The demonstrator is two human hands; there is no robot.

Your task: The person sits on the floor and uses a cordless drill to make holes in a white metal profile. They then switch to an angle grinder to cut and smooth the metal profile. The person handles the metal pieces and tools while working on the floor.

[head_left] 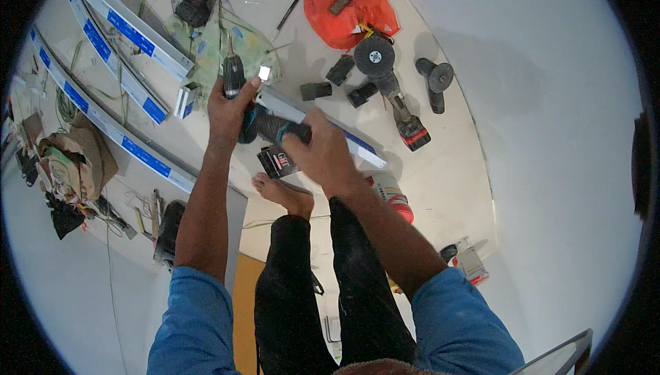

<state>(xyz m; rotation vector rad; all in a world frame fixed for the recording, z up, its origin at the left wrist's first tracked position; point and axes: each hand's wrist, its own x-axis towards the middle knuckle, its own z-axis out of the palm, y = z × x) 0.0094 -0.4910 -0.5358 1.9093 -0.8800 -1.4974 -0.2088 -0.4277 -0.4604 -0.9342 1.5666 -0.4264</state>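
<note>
Drill held in both hands, left hand's fingers grasping near its chuck, right hand's fingers clasping its handle end

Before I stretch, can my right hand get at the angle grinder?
Probably not: the right hand grips the cordless drill, though only a metal channel lies between that hand and the angle grinder.

The left hand grips a drill near its chuck, the right hand its handle end; a grinder lies beside an orange bag
</note>
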